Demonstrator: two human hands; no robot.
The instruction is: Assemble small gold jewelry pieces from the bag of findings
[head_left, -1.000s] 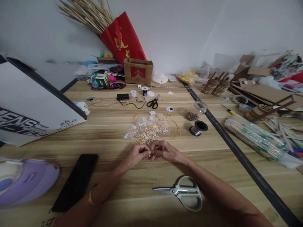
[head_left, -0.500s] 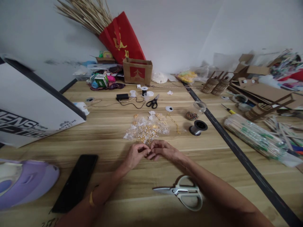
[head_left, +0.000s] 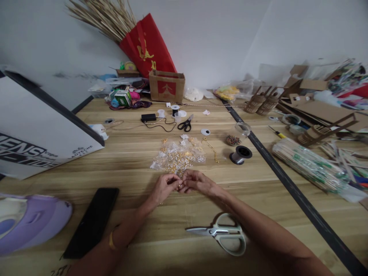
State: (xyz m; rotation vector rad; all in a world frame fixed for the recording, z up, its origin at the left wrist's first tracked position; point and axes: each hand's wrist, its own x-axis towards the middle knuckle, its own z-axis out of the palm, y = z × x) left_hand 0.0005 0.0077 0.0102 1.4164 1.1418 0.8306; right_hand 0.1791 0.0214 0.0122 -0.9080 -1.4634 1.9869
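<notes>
My left hand (head_left: 166, 187) and my right hand (head_left: 197, 181) meet fingertip to fingertip in front of a heap of small gold and silver beads (head_left: 178, 163). Both are closed in a pinch, and a tiny gold bit shows between them, too small to make out. Clear little plastic bags (head_left: 161, 158) lie in and around the heap. A short gold chain (head_left: 212, 150) rests to its right. Light-handled scissors (head_left: 221, 232) lie nearer me, below my right hand.
A black phone (head_left: 92, 222) and a purple object (head_left: 43, 220) are at the left. A wire spool (head_left: 240, 155), a tipped jar of beads (head_left: 234, 138) and black scissors (head_left: 186, 123) stand beyond my hands. Wrapped sticks (head_left: 313, 166) lie right.
My hands have barely moved, with only a slight shift of the fingers. A small gold bit now shows more clearly between the fingertips.
</notes>
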